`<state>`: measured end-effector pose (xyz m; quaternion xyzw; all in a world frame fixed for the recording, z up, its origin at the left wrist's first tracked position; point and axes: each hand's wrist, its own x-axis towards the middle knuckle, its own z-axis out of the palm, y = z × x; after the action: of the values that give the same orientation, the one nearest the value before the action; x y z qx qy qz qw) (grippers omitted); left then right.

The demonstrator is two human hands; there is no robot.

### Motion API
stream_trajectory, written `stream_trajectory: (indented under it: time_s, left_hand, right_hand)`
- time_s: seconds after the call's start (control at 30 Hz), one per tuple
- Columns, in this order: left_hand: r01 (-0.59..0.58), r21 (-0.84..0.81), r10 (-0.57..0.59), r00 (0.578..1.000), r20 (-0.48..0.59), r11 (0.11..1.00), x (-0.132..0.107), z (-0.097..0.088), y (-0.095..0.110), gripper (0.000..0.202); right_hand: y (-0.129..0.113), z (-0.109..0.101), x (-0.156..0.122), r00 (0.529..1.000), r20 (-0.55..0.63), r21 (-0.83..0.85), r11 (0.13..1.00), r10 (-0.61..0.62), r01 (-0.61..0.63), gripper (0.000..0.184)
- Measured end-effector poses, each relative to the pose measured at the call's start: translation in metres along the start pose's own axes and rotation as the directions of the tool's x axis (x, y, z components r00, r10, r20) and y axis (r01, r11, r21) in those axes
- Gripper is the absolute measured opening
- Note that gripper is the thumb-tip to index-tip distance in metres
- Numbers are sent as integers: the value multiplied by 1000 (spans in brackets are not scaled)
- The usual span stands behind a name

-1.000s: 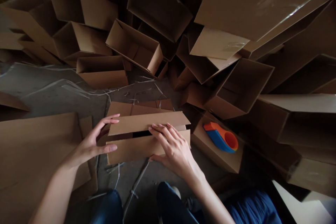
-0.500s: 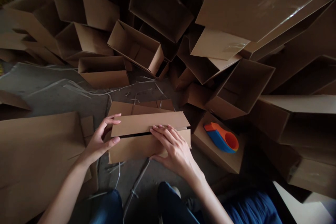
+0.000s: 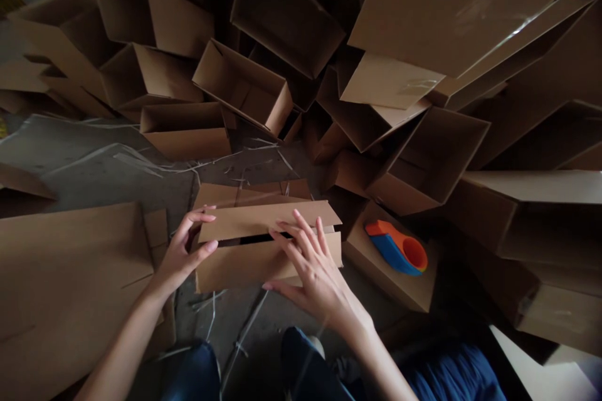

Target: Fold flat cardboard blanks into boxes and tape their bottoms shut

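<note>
Between my hands sits a small cardboard box [image 3: 235,268], its two long top flaps folded inward with a dark gap between them. My left hand [image 3: 184,249] grips the box's left end, thumb by the near flap and fingers curled over the far one. Across the right part of the flaps, my right hand [image 3: 313,266] lies with fingers spread and the thumb apart; it holds nothing. To the right, an orange and blue object that looks like a tape dispenser [image 3: 386,252] rests on another cardboard box [image 3: 399,291].
Flattened cardboard [image 3: 70,288] lies at the left. Open empty boxes [image 3: 244,84] crowd the far side, and more are stacked high on the right. White strapping strips [image 3: 244,326] are scattered over the grey floor [image 3: 117,182]. My knees are below the box.
The fingers of my right hand have lifted and spread apart over the flaps, and the gap between the flaps looks a little wider. My left hand has stayed almost still.
</note>
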<state>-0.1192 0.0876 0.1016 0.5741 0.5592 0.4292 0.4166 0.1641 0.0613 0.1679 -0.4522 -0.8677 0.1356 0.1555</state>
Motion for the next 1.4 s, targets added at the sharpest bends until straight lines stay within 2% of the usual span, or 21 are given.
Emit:
stream_trajectory:
  time_s: [0.07, 0.13, 0.17, 0.23, 0.3, 0.37, 0.43, 0.5, 0.77, 0.87, 0.97, 1.03, 1.1, 1.17, 1.3, 1.4]
  left_hand:
    - [-18, 3, 18, 1000, -1, 1000, 1, -1, -1, 48]
    - [-31, -2, 31, 1000, 5, 1000, 2, -2, 0, 47]
    - [-33, -3, 33, 999, 7, 999, 2, -2, 0, 46]
    - [-26, 1, 26, 1000, 12, 1000, 1, -2, 0, 46]
    - [-16, 9, 16, 1000, 6, 1000, 1, -1, 1, 47]
    - [-14, 14, 15, 1000, -4, 1000, 2, 0, 1, 49]
    - [-20, 18, 20, 1000, -13, 1000, 3, 0, 1, 49]
    - [-22, 25, 23, 1000, -14, 999, 4, 1, 1, 47]
    - [-18, -16, 17, 999, -45, 1000, 3, 3, 0, 46]
    - [-14, -35, 12, 999, -46, 999, 3, 2, -1, 46]
    - [-25, -43, 22, 998, -54, 999, 3, 2, -3, 47]
    - [-28, -49, 25, 997, -67, 998, 2, 3, -4, 47]
    - [-20, -60, 15, 997, -77, 998, 2, 3, -5, 45]
    - [-4, -74, -2, 996, -86, 997, 1, 5, -5, 43]
    - [20, -102, -32, 993, -110, 995, -3, 7, -6, 37]
    - [17, -118, -31, 992, -119, 993, -7, 8, -7, 33]
  right_hand:
    - [4, -2, -1, 994, -80, 13, 997, 79, -78, 68]
    - [14, -2, -3, 952, -230, 81, 979, 200, -186, 57]
    - [21, -2, -4, 909, -316, 145, 960, 273, -238, 52]
    - [38, -2, -5, 782, -442, 323, 891, 441, -320, 43]
    - [57, 0, -6, 670, -436, 538, 771, 601, -341, 43]
    - [75, 3, -6, 629, -291, 730, 592, 721, -342, 49]
    - [86, 6, -5, 637, -100, 839, 409, 764, -359, 52]
    - [90, 9, -3, 654, 24, 879, 296, 756, -375, 55]
    - [93, 12, 2, 724, 197, 948, 60, 661, -312, 60]
    - [97, 13, 1, 758, 200, 952, 61, 621, -301, 66]
    - [97, 14, 0, 785, 153, 953, 121, 600, -278, 67]
    - [95, 14, -1, 793, 144, 950, 140, 591, -277, 65]
    - [94, 16, -3, 790, 166, 950, 120, 590, -289, 62]
    - [95, 19, -5, 784, 175, 955, 91, 595, -282, 54]
    - [101, 28, -8, 786, 134, 977, 51, 603, -206, 20]
    - [106, 34, -10, 801, 80, 980, 98, 593, -170, 15]
